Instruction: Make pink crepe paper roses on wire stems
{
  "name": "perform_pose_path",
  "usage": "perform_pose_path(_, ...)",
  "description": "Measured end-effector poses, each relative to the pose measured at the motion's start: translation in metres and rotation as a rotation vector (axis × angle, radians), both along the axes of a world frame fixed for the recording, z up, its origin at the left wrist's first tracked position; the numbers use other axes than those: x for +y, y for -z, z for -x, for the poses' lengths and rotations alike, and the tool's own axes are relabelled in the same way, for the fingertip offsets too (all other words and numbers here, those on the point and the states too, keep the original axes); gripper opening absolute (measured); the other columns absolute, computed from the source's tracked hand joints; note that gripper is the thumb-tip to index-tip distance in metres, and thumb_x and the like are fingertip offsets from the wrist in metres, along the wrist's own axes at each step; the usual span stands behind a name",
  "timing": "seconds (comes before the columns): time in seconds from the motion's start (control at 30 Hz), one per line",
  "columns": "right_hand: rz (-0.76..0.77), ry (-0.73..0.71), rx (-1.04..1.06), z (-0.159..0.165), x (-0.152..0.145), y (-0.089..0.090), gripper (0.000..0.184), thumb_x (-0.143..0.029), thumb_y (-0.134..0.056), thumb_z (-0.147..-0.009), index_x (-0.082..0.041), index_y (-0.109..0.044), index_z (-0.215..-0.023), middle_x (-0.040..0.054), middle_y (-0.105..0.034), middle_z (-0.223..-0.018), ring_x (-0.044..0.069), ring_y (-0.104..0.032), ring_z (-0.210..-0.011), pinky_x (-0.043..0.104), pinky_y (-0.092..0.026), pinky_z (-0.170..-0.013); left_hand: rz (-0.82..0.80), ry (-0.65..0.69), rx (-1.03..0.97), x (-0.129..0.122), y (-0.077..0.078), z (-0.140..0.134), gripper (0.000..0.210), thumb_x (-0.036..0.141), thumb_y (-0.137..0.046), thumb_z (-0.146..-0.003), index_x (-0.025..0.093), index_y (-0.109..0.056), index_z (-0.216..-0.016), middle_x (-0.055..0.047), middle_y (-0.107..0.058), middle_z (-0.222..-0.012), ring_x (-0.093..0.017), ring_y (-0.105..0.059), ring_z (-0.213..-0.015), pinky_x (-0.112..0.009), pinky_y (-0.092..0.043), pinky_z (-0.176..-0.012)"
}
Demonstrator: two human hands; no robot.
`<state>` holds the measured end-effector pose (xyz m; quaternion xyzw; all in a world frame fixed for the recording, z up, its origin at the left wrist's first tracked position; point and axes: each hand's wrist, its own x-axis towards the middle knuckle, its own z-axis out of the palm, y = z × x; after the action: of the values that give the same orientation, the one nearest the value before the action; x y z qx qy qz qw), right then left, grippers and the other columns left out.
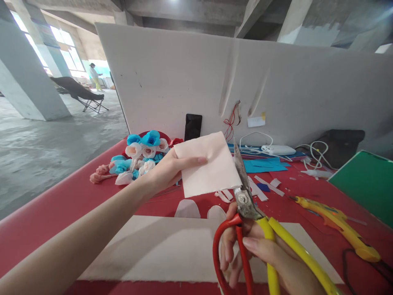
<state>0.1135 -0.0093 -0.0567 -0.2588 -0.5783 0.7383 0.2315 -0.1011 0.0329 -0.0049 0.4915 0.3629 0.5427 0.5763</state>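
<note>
My left hand (181, 164) pinches a folded square of pale cream paper (211, 174), thumb on top and fingers behind it. In my right hand (260, 246) are scissors (244, 198) with red and yellow handles. Their blades point up and away, at the right edge of the paper near its lower corner. Whether the blades touch the paper I cannot tell. Below both hands a long cream paper strip (147, 246) lies flat on the red table (39, 246). Two rounded pale paper pieces (187, 209) lie just beyond the strip.
Paper flowers (144, 151) in blue, white and pink are heaped at the left. A yellow glue gun (334, 221), paper scraps (270, 186) and a green board (368, 184) are on the right. A phone (193, 127) leans on the white panel (172, 82); a power strip (278, 150) lies behind.
</note>
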Motion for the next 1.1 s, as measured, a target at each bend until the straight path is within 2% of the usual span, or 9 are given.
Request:
perform_pose_path(0.17, 0.045, 0.017, 0.096, -0.004, -0.005, -0.017, 0.030, -0.021, -0.042, -0.077, -0.022, -0.050, -0.106, 0.0040, -0.057, -0.079, 0.015, -0.059, -0.070, 0.034, -0.051, -0.071, 0.051, 0.070, 0.009, -0.001, 0.000, 0.000, 0.022, 0.016, -0.069, -0.068, 0.019, -0.071, -0.090, -0.006, -0.073, -0.080, -0.021, -0.069, -0.072, -0.025, -0.056, -0.061)
perform_pose_path(0.3, 0.068, -0.045, 0.121, 0.001, -0.005, -0.025, 0.034, -0.023, -0.041, -0.072, -0.021, -0.053, -0.104, 0.0053, -0.057, -0.076, 0.018, -0.058, -0.074, 0.035, -0.050, -0.069, 0.075, 0.115, -0.021, -0.003, 0.000, -0.002, 0.018, 0.014, -0.069, -0.068, 0.018, -0.072, -0.086, -0.006, -0.073, -0.077, -0.020, -0.069, -0.068, -0.024, -0.056, -0.061)
perform_pose_path(0.47, 0.040, -0.145, 0.139, 0.004, -0.001, -0.023, 0.034, -0.026, -0.043, -0.069, -0.019, -0.056, -0.100, 0.0067, -0.057, -0.078, 0.020, -0.058, -0.075, 0.034, -0.051, -0.065, 0.069, 0.158, -0.047, -0.002, 0.003, -0.001, 0.016, 0.015, -0.070, -0.068, 0.017, -0.072, -0.084, -0.005, -0.073, -0.078, -0.019, -0.068, -0.067, -0.024, -0.057, -0.061)
perform_pose_path(0.6, 0.058, -0.010, 0.074, -0.002, -0.002, -0.020, 0.028, -0.029, -0.043, -0.078, -0.017, -0.056, -0.101, 0.0069, -0.058, -0.081, 0.017, -0.058, -0.069, 0.033, -0.050, -0.065, 0.106, 0.188, -0.036, -0.002, 0.004, -0.001, 0.019, 0.014, -0.070, -0.069, 0.018, -0.071, -0.087, -0.004, -0.073, -0.080, -0.017, -0.067, -0.070, -0.025, -0.056, -0.065)
perform_pose_path(0.67, 0.090, 0.042, 0.051, -0.004, -0.002, -0.016, 0.025, -0.033, -0.043, -0.083, -0.016, -0.056, -0.096, 0.0063, -0.059, -0.075, 0.016, -0.058, -0.064, 0.030, -0.049, -0.062, 0.127, 0.190, -0.012, -0.003, 0.004, -0.002, 0.022, 0.015, -0.071, -0.069, 0.018, -0.070, -0.091, -0.003, -0.073, -0.080, -0.018, -0.067, -0.073, -0.026, -0.055, -0.066)
perform_pose_path(0.83, 0.206, 0.004, 0.030, -0.005, 0.004, -0.005, 0.046, -0.052, -0.037, -0.088, -0.015, -0.053, -0.068, 0.0024, -0.054, -0.054, 0.013, -0.058, -0.052, 0.025, -0.048, -0.055, 0.135, 0.199, 0.005, -0.004, 0.006, -0.009, 0.016, 0.016, -0.071, -0.070, 0.018, -0.071, -0.085, -0.002, -0.072, -0.082, -0.016, -0.066, -0.076, -0.024, -0.055, -0.066)
perform_pose_path(1.0, 0.112, 0.117, -0.005, -0.005, 0.003, -0.007, 0.047, -0.054, -0.042, -0.086, -0.015, -0.050, -0.060, -0.0013, -0.047, -0.046, 0.009, -0.050, -0.041, 0.019, -0.043, -0.043, 0.128, 0.226, -0.036, -0.005, 0.007, -0.013, 0.021, 0.014, -0.068, -0.072, 0.020, -0.070, -0.092, -0.003, -0.072, -0.085, -0.016, -0.066, -0.077, -0.026, -0.054, -0.069)
perform_pose_path(1.1, 0.082, 0.138, -0.046, -0.006, 0.002, -0.007, 0.052, -0.057, -0.042, -0.084, -0.016, -0.045, -0.053, -0.0021, -0.042, -0.040, 0.007, -0.046, -0.036, 0.018, -0.040, -0.040, 0.130, 0.216, -0.040, -0.005, 0.007, -0.012, 0.023, 0.013, -0.067, -0.072, 0.020, -0.070, -0.094, -0.003, -0.072, -0.087, -0.017, -0.067, -0.076, -0.027, -0.054, -0.071)
